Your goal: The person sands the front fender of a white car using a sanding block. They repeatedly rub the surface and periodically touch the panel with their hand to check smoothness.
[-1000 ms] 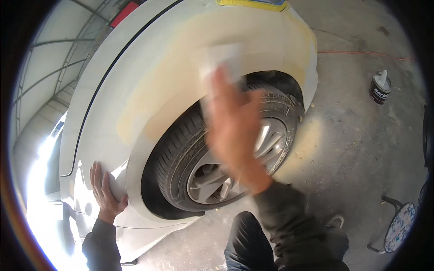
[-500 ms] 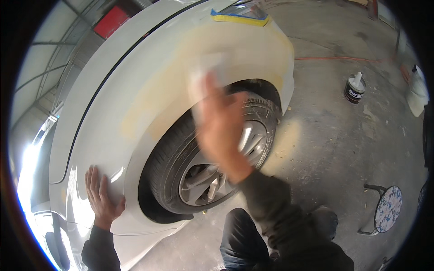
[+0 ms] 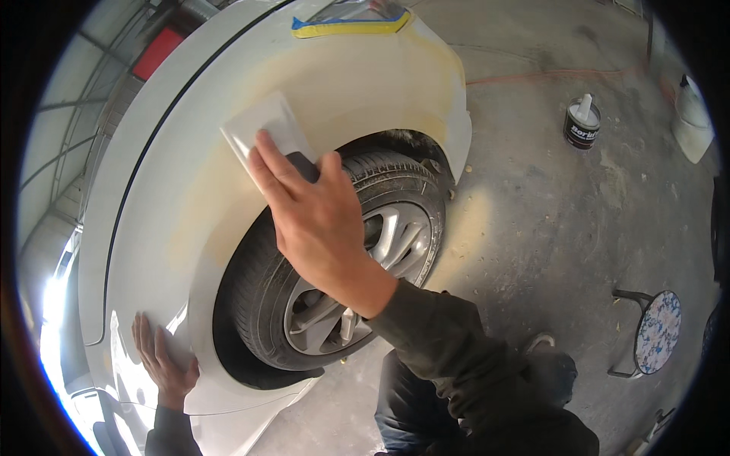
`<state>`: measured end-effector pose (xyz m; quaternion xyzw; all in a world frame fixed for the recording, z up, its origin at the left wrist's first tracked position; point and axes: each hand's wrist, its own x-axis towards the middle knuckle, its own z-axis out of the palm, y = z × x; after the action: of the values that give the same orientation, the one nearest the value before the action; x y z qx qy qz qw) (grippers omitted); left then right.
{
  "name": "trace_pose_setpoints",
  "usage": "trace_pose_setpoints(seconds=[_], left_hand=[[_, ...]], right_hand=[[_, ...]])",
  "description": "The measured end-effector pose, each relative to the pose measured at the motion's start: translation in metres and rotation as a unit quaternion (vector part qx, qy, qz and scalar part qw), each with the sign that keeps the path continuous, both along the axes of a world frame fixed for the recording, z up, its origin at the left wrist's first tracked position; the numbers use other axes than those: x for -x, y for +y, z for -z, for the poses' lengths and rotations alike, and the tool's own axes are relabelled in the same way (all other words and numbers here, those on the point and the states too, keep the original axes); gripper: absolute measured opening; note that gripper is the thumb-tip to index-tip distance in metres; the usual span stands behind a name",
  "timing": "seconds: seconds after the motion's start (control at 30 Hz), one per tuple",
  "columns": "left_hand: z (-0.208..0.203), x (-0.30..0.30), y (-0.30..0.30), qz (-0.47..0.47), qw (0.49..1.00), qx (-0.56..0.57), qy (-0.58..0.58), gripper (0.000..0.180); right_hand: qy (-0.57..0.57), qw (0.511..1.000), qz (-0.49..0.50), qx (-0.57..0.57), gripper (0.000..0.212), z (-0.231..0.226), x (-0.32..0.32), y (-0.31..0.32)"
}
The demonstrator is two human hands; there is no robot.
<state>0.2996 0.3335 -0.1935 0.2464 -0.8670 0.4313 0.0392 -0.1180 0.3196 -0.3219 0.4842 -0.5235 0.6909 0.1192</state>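
Jutting forward from the right hand (image 3: 318,222) — a gripped white pad (image 3: 280,121).

One left grip (image 3: 166,371), one right grip (image 3: 323,228), and that's two! Two dark sleeves (image 3: 449,338) as well! Now, one pale block (image 3: 268,129), one white car (image 3: 156,243), just the one wheel (image 3: 391,235)! One yellow tape strip (image 3: 350,29), one red panel (image 3: 157,55), one orange cord (image 3: 536,75), and the count runs on: one dark can (image 3: 581,135), one white container (image 3: 693,128), one speckled stool (image 3: 658,333)!
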Motion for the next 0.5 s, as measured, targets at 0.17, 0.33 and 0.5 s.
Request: trace_pose_setpoints(seconds=[0.17, 0.33, 0.5], left_hand=[[-0.001, 0.0, 0.001, -0.004, 1.0, 0.01, 0.002, 0.079], [0.004, 0.005, -0.003, -0.006, 1.0, 0.006, 0.001, 0.079], [0.002, -0.006, -0.002, -0.013, 1.0, 0.016, 0.004, 0.079]], right_hand=[[-0.052, 0.996, 0.073, -0.03, 0.051, 0.063, 0.09, -0.03], [-0.177, 0.981, 0.018, -0.083, 0.053, 0.058, 0.087, -0.033], [0.027, 0.999, -0.02, 0.031, 0.059, 0.02, 0.029, -0.012]])
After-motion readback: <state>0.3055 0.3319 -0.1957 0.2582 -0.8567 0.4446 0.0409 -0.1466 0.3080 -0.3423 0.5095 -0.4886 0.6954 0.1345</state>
